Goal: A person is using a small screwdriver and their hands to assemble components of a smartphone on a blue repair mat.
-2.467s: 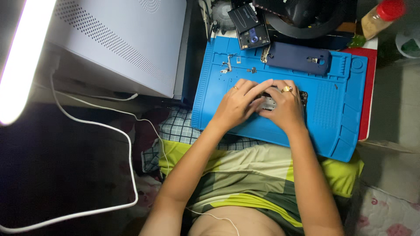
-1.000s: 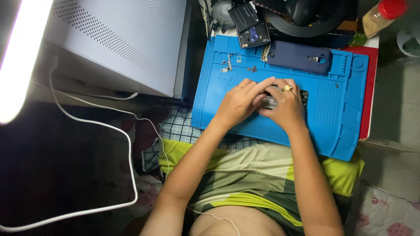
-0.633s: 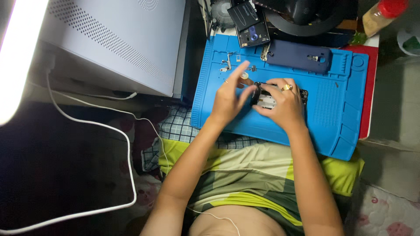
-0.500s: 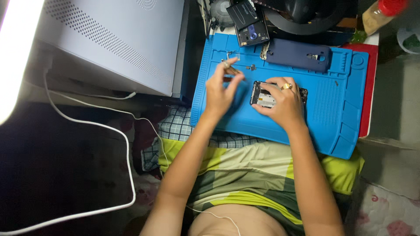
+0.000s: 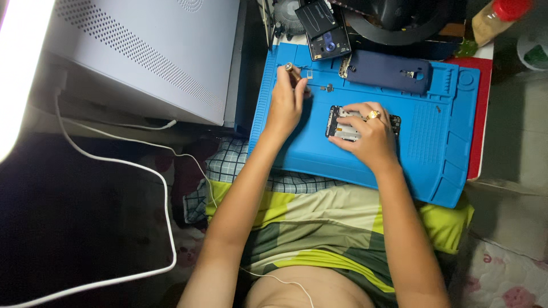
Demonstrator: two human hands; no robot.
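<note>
The left hand (image 5: 287, 100) is up near the far left corner of the blue rubber work mat (image 5: 445, 165), fingers pinched shut around a thin metal-tipped tool (image 5: 290, 67) whose tip pokes out above the knuckles. The right hand (image 5: 368, 134), wearing a gold ring (image 5: 373, 114), lies flat with fingers spread over an opened dark phone body with exposed silver insides (image 5: 342, 121), pressing it down at the middle of the mat. Just beyond the left hand, small metal parts (image 5: 326, 88) lie in the mat's shallow top trays. A dark blue phone back cover (image 5: 388, 71) rests along the mat's far edge, well apart from the right hand. Past it sits a black phone part (image 5: 323, 25). A red-capped bottle (image 5: 495, 17) stands at the far right. To the left stands a white perforated box-shaped appliance (image 5: 148, 51), with a white cable (image 5: 154, 171) curving below it.
</note>
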